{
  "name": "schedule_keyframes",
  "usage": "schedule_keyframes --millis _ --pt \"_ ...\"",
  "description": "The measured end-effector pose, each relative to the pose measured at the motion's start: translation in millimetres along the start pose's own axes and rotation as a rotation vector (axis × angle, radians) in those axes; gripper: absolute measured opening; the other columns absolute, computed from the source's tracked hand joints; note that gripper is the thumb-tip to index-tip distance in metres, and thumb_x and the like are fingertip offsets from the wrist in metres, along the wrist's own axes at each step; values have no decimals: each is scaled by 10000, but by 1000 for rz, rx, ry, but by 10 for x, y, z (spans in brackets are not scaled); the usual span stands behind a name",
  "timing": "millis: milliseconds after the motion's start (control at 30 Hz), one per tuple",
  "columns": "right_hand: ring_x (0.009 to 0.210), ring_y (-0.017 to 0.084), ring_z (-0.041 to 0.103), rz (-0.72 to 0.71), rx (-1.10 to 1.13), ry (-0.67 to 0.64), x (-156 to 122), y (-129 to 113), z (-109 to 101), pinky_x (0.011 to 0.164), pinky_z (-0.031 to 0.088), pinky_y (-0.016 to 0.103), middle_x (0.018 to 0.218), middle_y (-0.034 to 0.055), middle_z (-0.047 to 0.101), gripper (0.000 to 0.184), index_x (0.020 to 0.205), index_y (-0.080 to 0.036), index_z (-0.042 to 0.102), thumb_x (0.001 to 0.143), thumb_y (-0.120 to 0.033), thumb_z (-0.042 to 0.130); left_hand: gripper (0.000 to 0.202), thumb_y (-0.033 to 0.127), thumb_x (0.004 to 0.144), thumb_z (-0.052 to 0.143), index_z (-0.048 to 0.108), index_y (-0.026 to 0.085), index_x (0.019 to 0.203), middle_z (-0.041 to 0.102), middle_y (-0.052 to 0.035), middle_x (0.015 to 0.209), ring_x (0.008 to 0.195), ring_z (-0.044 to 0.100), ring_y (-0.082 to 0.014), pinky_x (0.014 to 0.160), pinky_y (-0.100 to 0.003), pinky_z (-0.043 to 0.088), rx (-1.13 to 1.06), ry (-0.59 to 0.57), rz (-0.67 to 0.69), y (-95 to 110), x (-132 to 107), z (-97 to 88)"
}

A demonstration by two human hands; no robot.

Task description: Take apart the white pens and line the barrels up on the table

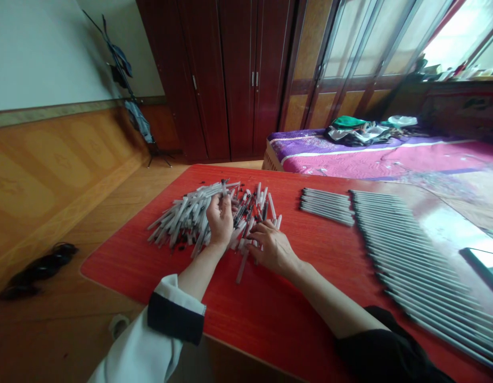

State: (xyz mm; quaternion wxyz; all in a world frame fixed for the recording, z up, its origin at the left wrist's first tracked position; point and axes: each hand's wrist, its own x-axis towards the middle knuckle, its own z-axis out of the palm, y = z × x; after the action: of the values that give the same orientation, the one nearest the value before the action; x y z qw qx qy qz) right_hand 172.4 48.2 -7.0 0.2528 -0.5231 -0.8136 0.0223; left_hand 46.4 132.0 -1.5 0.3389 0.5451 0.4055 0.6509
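Observation:
A heap of clear and whitish plastic pen barrels point(186, 215) lies on the red table, with black pen parts point(243, 206) mixed in. My left hand point(220, 219) is closed at the heap's right side, and a pen piece with a dark end point(224, 187) sticks up from its thumb and fingers. Just to the right, my right hand point(272, 246) reaches down into the loose pieces with bent fingers. Whatever lies between those fingertips is hidden. Below the two hands, one barrel point(242, 267) points toward me.
On the red table point(306, 266), a long row of black-ended pens point(414, 260) runs down the right side. A shorter row point(326, 206) lies beside it. A dark-edged flat device point(484, 271) is at far right. Beyond stand a bed point(350, 159) and wardrobe point(238, 80).

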Motion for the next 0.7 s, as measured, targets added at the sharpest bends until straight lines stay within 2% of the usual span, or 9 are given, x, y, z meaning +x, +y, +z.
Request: schedule_keyframes --millis 200,400,533,600,700 --pt "973 254 466 85 -90 -23 89 -160 91 831 428 363 933 106 604 167 780 -176 684 771 -321 603 233 379 858 446 512 167 788 594 3 644 502 549 -86 472 -179 428 15 -28 17 8 -6 -3" --pt "967 248 470 95 18 16 101 -146 145 841 427 371 968 105 602 126 780 -170 684 726 -272 633 227 379 855 446 518 174 790 611 -3 660 513 562 -96 481 -191 438 14 -46 -10 10 -6 -2" --pt "902 221 529 169 266 123 123 -60 155 814 440 359 902 82 626 95 761 -176 682 681 -210 643 221 384 850 445 498 172 813 640 -10 691 532 587 -101 503 -199 453 -95 -86 -70 8 2 14" --pt "769 193 570 264 496 169 128 -2 125 716 466 333 781 62 642 99 741 -167 670 689 -240 627 225 394 842 452 491 173 832 650 -12 708 543 597 -103 510 -201 459 -160 -112 -120 -1 3 22" --pt "568 143 553 474 859 255 115 83 36 541 451 269 631 29 631 186 723 -154 644 672 -332 633 233 406 829 468 488 173 840 655 -9 718 547 601 -98 530 -204 465 -221 -153 -171 -10 -5 34"
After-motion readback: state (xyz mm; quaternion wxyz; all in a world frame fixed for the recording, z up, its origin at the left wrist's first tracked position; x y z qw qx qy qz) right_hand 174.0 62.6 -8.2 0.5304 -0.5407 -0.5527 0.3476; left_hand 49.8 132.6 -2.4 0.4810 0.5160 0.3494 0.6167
